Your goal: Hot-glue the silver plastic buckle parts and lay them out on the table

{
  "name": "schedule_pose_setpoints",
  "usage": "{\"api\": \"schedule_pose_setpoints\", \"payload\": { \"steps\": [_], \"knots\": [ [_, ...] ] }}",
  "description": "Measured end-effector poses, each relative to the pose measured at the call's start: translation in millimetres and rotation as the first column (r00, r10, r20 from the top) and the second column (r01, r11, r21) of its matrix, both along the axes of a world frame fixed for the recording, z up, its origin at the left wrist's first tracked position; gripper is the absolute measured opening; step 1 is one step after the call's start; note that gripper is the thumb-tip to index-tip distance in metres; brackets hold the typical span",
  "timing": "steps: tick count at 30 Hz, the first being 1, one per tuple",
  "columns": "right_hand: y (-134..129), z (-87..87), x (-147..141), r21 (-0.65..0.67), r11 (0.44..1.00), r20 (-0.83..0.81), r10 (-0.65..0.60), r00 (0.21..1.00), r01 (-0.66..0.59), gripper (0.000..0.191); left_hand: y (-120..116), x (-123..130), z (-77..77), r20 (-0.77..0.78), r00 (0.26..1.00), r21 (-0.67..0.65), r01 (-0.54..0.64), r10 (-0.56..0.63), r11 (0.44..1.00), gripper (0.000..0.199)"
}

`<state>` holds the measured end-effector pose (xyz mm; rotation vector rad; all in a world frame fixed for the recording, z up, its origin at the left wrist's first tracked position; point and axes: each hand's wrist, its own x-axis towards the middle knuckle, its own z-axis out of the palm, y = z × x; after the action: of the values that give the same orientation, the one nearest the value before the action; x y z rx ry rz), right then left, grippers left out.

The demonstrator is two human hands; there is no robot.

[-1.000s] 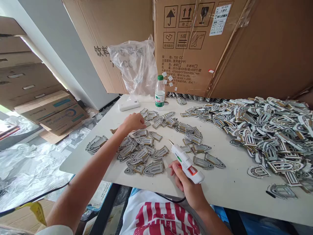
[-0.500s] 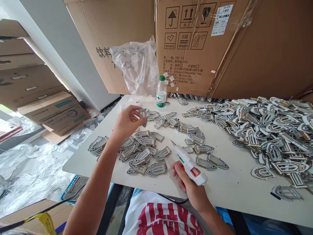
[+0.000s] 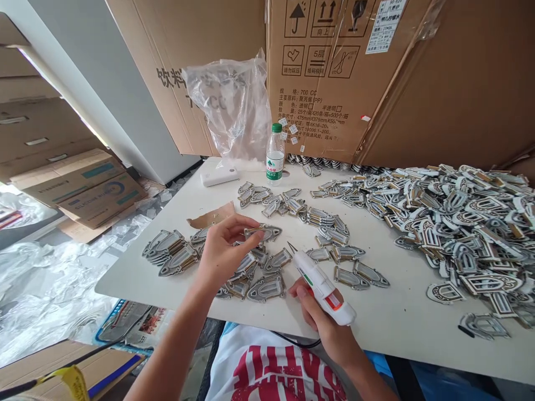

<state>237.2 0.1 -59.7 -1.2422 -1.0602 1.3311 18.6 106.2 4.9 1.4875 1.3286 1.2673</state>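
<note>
Between the thumb and fingers of my left hand (image 3: 228,248) is a small grey arch-shaped piece (image 3: 271,231) with a slotted middle, lying nearly level above the table. My right hand (image 3: 320,312) is wrapped round a white glue gun (image 3: 320,284) with an orange trigger. Its thin metal tip points up and left, close to the held piece but apart from it. Below my left hand lies a loose heap of similar grey pieces (image 3: 266,288). A neat overlapping stack (image 3: 165,248) of them sits farther left.
A large pile of such pieces (image 3: 460,223) covers the table's right side. At the back stand a water bottle (image 3: 275,159), a clear plastic bag (image 3: 234,111) and a white box (image 3: 219,176). Large cartons (image 3: 317,100) wall off the far edge. Brown paper (image 3: 211,216) lies left.
My left hand has come down and nearer the glue gun tip, turning the grey piece from upright to nearly level. The brown paper and white box behind it now show more. My right hand barely moved.
</note>
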Motion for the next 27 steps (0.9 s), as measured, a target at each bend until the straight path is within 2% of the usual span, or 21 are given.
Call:
{"api": "schedule_pose_setpoints", "payload": {
  "steps": [12, 27],
  "knots": [
    [1, -1.5, 2, 0.010, 1.000, 0.006, 0.028, 1.000, -0.028, 0.049, -12, 19, -2.6, 0.068, 0.990, -0.073, 0.125, -0.120, 0.989, 0.031],
    [1, -2.4, 2, 0.021, 1.000, 0.017, 0.007, 1.000, -0.007, 0.048, -20, 29, -0.8, 0.073, 0.987, -0.086, 0.152, -0.146, 0.985, 0.038]
  ]
}}
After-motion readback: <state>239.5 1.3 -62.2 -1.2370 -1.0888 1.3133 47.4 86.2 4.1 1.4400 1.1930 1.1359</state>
